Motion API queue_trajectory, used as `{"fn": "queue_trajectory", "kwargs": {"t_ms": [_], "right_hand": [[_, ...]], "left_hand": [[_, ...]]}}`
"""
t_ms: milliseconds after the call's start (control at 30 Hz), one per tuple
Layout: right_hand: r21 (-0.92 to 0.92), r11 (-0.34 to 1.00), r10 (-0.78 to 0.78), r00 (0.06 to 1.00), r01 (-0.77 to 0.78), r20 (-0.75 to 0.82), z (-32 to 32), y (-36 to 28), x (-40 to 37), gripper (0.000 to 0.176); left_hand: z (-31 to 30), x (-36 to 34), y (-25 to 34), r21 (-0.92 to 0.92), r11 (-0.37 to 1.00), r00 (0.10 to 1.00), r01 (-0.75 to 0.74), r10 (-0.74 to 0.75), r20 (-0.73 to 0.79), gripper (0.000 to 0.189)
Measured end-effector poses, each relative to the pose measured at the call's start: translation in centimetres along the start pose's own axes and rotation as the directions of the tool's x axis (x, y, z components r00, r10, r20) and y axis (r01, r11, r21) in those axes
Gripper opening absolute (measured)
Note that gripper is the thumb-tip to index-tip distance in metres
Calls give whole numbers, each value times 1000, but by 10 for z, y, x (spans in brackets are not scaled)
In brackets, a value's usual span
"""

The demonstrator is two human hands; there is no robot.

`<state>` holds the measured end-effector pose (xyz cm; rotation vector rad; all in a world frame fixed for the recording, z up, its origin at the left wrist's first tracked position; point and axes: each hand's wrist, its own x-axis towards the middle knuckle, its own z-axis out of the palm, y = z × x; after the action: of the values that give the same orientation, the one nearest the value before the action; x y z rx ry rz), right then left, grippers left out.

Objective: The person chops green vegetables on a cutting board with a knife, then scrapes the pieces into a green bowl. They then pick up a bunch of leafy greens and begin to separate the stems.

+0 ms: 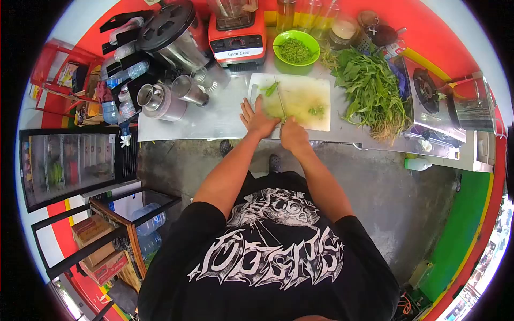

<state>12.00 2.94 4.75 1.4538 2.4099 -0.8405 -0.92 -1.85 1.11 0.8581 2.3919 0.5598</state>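
I see one knife [279, 101] on the single white cutting board [316, 85], its long axis running away from my body and its tip pointing at the far edge. My right hand [293, 135] is closed around its handle at the near edge, and my left hand [258, 119] lies flat with fingers stretched forward, pressing the greens [271, 90] just beside the blade. Beyond stand one green bowl [296, 48] and one pile of leafy stems [372, 91].

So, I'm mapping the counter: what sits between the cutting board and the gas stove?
A pile of leafy greens lies between the cutting board and the gas stove, in the head view.
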Motion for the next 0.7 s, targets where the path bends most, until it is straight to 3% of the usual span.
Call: {"fn": "queue_trajectory", "kwargs": {"t_ms": [700], "right_hand": [[54,998,-16,999,19,-40,10,3,0,34]], "left_hand": [[0,2,-3,34,999,1000,-12,12,25,119]]}}
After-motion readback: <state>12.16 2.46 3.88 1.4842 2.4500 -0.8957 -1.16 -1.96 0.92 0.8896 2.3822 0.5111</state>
